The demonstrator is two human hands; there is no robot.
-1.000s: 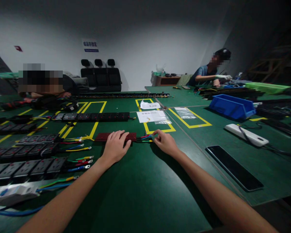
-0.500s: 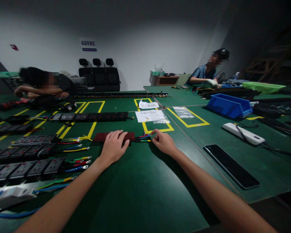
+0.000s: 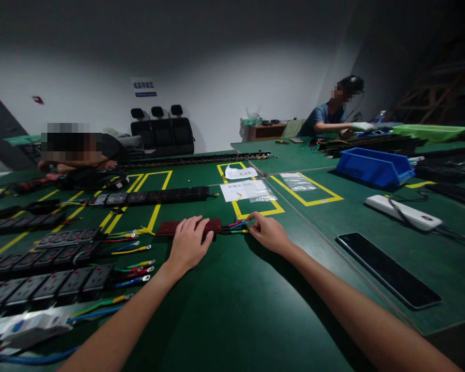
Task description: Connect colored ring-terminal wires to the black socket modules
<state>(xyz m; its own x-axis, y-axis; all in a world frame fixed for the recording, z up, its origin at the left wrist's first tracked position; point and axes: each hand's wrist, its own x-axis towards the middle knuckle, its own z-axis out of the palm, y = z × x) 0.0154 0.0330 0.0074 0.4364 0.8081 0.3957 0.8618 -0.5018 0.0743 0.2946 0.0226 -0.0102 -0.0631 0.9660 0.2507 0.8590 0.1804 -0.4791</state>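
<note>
My left hand point(image 3: 189, 242) lies across a dark red socket strip point(image 3: 165, 228) on the green table, fingers over its top and thumb along the near side. From the strip's right end run several short wires point(image 3: 234, 226), coloured red, blue, black and yellow-green. At their tips, my right hand point(image 3: 270, 232) is closed in a pinch of thumb and forefinger; the tips between the fingers are partly hidden. Yellow wires point(image 3: 142, 231) come out at the strip's left end.
Black socket strips point(image 3: 96, 279) with lugged wires crowd the left. White paper labels point(image 3: 236, 191) lie beyond my hands. On the right are a phone point(image 3: 387, 268), a white power bank point(image 3: 403, 213) and a blue bin point(image 3: 374, 168). Two people sit across the table.
The view has shifted slightly, so the scene sits lower and further right. Both my hands keep their places on the strip and wires. The far-right co-worker's gloved hand has moved right.
</note>
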